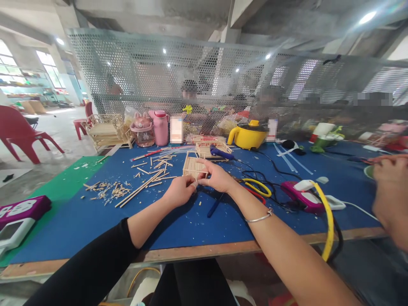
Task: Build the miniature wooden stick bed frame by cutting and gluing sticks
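While left grip [179,190] pinches its corner, right grip [218,177] clasps the frame [191,165] — slatted, wooden.

Ceiling lamp [367,17]: glared, upper right. Windows [49,68]: shone, left. Bench [178,231]: softly lit. Edges: appeared stretched. Background: looked hazy.

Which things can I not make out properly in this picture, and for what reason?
Head view:
Stick frame: near corner covered by the left hand and right hand.
Perforated screen: mesh blurs what is behind.
Leftmost purple device: cut off by the left edge.
Co-worker's hand: forearm cut off by the right edge.
Wood scraps: too small to count.
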`<state>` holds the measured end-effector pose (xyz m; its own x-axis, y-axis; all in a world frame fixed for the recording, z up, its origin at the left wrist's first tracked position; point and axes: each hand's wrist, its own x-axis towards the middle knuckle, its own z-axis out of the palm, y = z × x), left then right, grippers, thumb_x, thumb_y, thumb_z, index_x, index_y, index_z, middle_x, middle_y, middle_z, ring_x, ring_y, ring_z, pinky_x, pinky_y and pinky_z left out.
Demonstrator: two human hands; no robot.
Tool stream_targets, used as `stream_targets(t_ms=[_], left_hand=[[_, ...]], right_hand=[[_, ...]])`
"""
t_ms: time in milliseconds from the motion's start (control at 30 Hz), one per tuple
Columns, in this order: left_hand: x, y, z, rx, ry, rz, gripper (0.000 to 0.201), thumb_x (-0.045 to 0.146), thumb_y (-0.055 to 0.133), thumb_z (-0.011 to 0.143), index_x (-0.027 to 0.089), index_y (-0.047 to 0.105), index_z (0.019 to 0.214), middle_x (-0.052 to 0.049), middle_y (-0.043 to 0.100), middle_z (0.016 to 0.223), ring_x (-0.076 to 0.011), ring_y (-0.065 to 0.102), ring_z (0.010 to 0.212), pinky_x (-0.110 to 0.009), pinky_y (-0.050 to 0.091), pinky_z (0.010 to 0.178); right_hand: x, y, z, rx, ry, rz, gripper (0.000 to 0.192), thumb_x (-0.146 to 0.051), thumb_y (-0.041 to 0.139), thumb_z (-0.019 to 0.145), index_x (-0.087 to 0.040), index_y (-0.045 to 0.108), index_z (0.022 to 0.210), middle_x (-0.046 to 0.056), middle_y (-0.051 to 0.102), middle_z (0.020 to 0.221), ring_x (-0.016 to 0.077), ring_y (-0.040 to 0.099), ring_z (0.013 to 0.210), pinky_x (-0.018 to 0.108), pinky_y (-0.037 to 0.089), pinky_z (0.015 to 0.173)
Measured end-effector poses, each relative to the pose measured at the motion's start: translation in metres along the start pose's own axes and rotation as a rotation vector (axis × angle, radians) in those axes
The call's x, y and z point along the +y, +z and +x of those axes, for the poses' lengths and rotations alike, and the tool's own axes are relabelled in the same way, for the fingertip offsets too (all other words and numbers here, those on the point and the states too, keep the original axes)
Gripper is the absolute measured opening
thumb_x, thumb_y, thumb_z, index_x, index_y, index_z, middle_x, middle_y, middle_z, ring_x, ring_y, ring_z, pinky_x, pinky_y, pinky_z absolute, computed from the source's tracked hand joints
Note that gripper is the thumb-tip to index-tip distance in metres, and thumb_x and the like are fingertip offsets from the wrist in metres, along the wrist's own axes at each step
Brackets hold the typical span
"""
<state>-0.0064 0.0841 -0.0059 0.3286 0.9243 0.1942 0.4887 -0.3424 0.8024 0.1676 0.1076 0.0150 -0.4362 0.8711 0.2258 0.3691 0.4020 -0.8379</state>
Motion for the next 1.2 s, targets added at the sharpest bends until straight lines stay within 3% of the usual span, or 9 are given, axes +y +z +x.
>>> stream_targets(t_ms=[133, 267, 400, 567, 667, 767, 933, 1100, 1200], left_hand=[[-0.001, 0.000, 0.001, -0.007, 0.004, -0.084, 0.014, 0.024, 0.050, 0.077, 0.018, 0.057, 0.066, 0.003, 0.057, 0.060, -0.0114, 0.048, 0.055, -0.023, 0.034, 0.056], [0.000, -0.003, -0.001, -0.013, -0.004, -0.222, 0.013, 0.024, 0.044, 0.077, 0.019, 0.050, 0.067, 0.004, 0.052, 0.058, -0.0095, 0.044, 0.049, -0.021, 0.033, 0.050], [0.005, -0.007, -0.004, -0.053, 0.031, -0.402, 0.021, 0.027, 0.034, 0.082, 0.020, 0.039, 0.063, 0.005, 0.040, 0.053, -0.0093, 0.039, 0.046, -0.021, 0.035, 0.046], [0.012, -0.010, -0.010, -0.138, 0.083, -0.585, 0.021, 0.032, 0.033, 0.082, 0.021, 0.038, 0.064, 0.004, 0.038, 0.054, -0.0098, 0.037, 0.045, -0.022, 0.036, 0.041], [0.014, -0.010, -0.014, -0.169, 0.094, -0.651, 0.023, 0.036, 0.035, 0.082, 0.020, 0.039, 0.065, 0.005, 0.038, 0.055, -0.0089, 0.036, 0.045, -0.021, 0.036, 0.041], [0.015, -0.011, -0.017, -0.191, 0.073, -0.711, 0.026, 0.041, 0.040, 0.082, 0.019, 0.042, 0.070, 0.005, 0.042, 0.058, -0.0081, 0.039, 0.046, -0.021, 0.036, 0.041], [0.017, -0.015, -0.019, -0.241, 0.022, -0.806, 0.036, 0.052, 0.050, 0.077, 0.017, 0.046, 0.078, 0.003, 0.048, 0.063, -0.0077, 0.044, 0.049, -0.019, 0.036, 0.041], [0.020, -0.015, -0.021, -0.255, 0.055, -0.825, 0.047, 0.060, 0.058, 0.073, 0.015, 0.050, 0.077, 0.002, 0.050, 0.064, -0.0062, 0.043, 0.048, -0.018, 0.036, 0.041], [0.021, -0.014, -0.021, -0.251, 0.068, -0.807, 0.045, 0.058, 0.060, 0.074, 0.014, 0.054, 0.078, 0.002, 0.051, 0.063, -0.0057, 0.042, 0.048, -0.018, 0.036, 0.042]], right_hand=[[0.000, -0.007, 0.000, 0.019, -0.014, 0.008, 0.071, -0.019, 0.068, 0.066, -0.015, 0.042, 0.131, 0.000, 0.065, 0.077, 0.0136, 0.061, 0.071, 0.030, 0.050, 0.071], [-0.008, -0.029, 0.001, 0.174, -0.048, -0.034, 0.051, -0.022, 0.061, 0.072, -0.017, 0.049, 0.120, 0.004, 0.066, 0.091, 0.0144, 0.061, 0.081, 0.032, 0.048, 0.079], [-0.027, -0.041, -0.006, 0.310, -0.045, -0.134, 0.033, -0.023, 0.048, 0.082, -0.018, 0.054, 0.114, -0.003, 0.058, 0.066, 0.0117, 0.053, 0.060, 0.027, 0.044, 0.065], [-0.052, -0.007, -0.027, 0.222, -0.015, -0.197, 0.027, -0.035, 0.054, 0.083, -0.020, 0.064, 0.103, -0.007, 0.047, 0.051, 0.0103, 0.045, 0.046, 0.024, 0.037, 0.049], [-0.059, 0.020, -0.035, 0.199, -0.030, -0.167, 0.021, -0.035, 0.058, 0.082, -0.020, 0.067, 0.092, -0.003, 0.062, 0.062, 0.0128, 0.057, 0.058, 0.025, 0.045, 0.059], [-0.059, 0.033, -0.036, 0.247, -0.038, -0.131, 0.017, -0.035, 0.057, 0.083, -0.020, 0.066, 0.082, 0.001, 0.069, 0.072, 0.0156, 0.063, 0.067, 0.028, 0.049, 0.068], [-0.060, 0.033, -0.034, 0.310, -0.026, -0.128, 0.017, -0.034, 0.056, 0.083, -0.020, 0.064, 0.078, 0.000, 0.067, 0.068, 0.0154, 0.061, 0.063, 0.028, 0.049, 0.064], [-0.065, 0.032, -0.039, 0.278, 0.005, -0.171, 0.021, -0.035, 0.051, 0.085, -0.018, 0.063, 0.079, 0.001, 0.066, 0.069, 0.0144, 0.059, 0.064, 0.027, 0.049, 0.064], [-0.060, 0.017, -0.045, 0.234, 0.040, -0.225, 0.034, -0.040, 0.041, 0.090, -0.017, 0.061, 0.105, 0.003, 0.067, 0.078, 0.0145, 0.061, 0.067, 0.028, 0.050, 0.065]])
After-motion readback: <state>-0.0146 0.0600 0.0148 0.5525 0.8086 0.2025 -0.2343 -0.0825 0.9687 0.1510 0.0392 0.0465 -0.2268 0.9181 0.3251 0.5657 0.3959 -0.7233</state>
